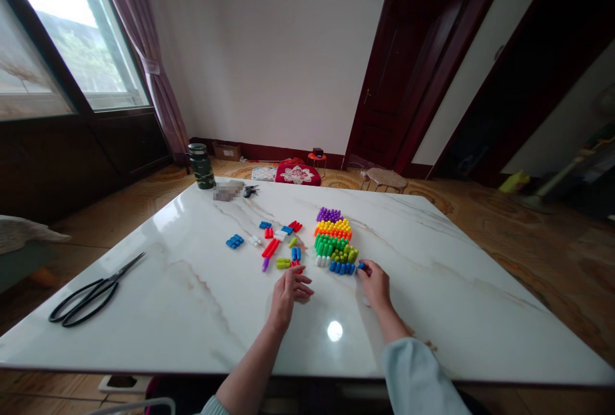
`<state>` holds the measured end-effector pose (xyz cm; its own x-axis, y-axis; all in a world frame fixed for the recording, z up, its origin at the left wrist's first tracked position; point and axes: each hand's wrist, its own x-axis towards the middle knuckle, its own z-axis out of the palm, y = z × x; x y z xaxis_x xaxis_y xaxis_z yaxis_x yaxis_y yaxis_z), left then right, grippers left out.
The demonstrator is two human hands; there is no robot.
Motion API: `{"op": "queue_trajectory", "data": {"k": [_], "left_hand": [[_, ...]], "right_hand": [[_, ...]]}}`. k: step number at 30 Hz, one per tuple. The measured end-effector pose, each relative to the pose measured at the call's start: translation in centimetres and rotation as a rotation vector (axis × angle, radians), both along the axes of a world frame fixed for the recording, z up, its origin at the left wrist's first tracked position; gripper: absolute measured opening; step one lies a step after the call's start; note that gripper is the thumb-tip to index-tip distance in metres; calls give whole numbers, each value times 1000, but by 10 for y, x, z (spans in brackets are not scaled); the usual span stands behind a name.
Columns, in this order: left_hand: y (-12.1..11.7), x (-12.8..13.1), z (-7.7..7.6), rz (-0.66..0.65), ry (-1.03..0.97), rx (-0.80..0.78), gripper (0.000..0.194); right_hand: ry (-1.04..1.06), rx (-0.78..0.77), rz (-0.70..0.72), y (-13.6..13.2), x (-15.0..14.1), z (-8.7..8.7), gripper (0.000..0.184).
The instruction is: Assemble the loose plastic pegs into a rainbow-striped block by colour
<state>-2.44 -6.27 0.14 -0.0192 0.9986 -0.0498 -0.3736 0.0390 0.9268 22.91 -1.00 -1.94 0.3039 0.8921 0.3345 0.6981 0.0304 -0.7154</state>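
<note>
Pinched in the fingers of my right hand (376, 284) is a small blue peg-like piece (360, 266), at the right end of a row of blue pieces (342, 268). Behind that row, similar pieces stand grouped by colour: white (323, 261), olive green (344, 254), bright green (331, 245), orange (333, 234), yellow (334, 225) and purple (329, 214). My left hand (288, 293) hovers with fingers apart by loose red pieces (296, 266) and lime pieces (283, 263). Farther left lie more loose pieces, including a blue cluster (235, 241) and a long red one (271, 248).
Black-handled scissors (93, 293) lie at the table's left. A camouflage bottle (201, 166) stands at the far left corner, with keys (250, 191) near it. The white marble-patterned table (461, 312) has stools (384, 179) beyond its far edge.
</note>
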Motion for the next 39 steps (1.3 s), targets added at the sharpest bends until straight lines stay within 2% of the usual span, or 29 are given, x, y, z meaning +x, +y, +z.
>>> {"op": "queue_trajectory", "data": {"k": [11,15,16,18,20,22,26,28,30,32,34,37,39], "left_hand": [[0,1,-1,0,-4,8,72],[1,1,-1,5,-10,5,72],[2,1,0,6,-9,3,72],[2,2,0,8,8,0,69],[1,4,0,8,48,7,64],[-2,6,-3,17,98,22,58],[-1,3,-8,50,272,104,39],[12,-8,-4,125,469,238,27],[36,-25,7,265,690,361,22],[68,-43,22,397,887,340,25],[101,-59,36,446,1114,186,36],[142,-73,48,295,1333,-67,65],[160,-75,50,165,1441,-165,72]], "right_hand": [[85,23,50,-4,-9,1,28],[14,174,-105,-22,-22,4,23],[-13,206,-102,-28,-29,6,23],[-76,200,64,-40,-49,11,24],[-178,110,330,-48,-70,15,23],[-309,19,493,-51,-86,17,21],[-494,18,472,-51,-99,10,20],[-549,67,456,-50,-100,5,22],[-594,100,447,-50,-99,2,23],[-624,119,441,-50,-100,0,23],[-631,134,437,-50,-101,-1,21],[-608,157,443,-49,-101,-1,19],[-595,171,448,-48,-101,-2,18]]}}
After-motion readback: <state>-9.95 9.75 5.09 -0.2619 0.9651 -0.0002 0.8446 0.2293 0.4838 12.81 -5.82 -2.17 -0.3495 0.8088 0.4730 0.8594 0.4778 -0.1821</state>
